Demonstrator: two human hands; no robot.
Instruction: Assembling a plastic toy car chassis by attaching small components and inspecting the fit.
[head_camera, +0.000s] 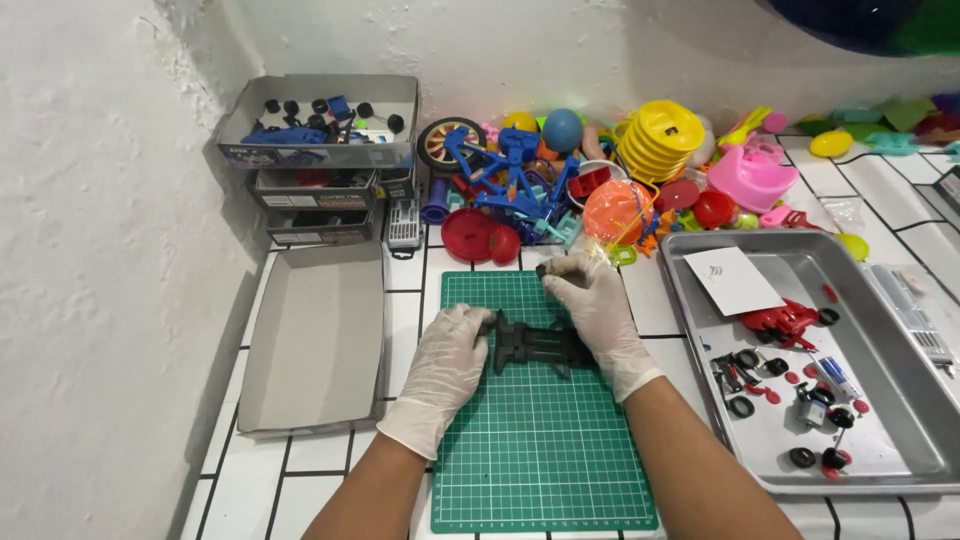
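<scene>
1. Now, far left of the frame: an open grey cardboard tray (315, 340) lies flat on the white tiled counter (405, 300), just beside the green cutting mat (540, 440).
2. Upper left, against the wall, a stack of flat boxes (318, 190) with pale label strips along their front edges; the top box (320, 120) is open and holds small black wheels and blue parts. The labels are too small to make out.
3. Centre now: the left hand (445, 365), in a white glove, rests on the mat with fingers curled, touching the left end of a black plastic chassis (535, 345) that lies flat on the upper half of the mat.
4. The right hand (600, 315), also gloved, lies over the right end of that chassis, thumb and forefinger pinched together on a small dark piece (543, 270) at the mat's top edge. I cannot tell what kind of piece it is.
5. Behind the hands, top centre, a heap of bright plastic toys (600, 180): a blue bicycle frame, a stack of yellow discs, red lids, a pink piece.
6. Right side: a metal tray (900, 420) holds a white paper slip (735, 280) in its upper corner, a red toy part (780, 322) and scattered black wheels and red caps.
</scene>
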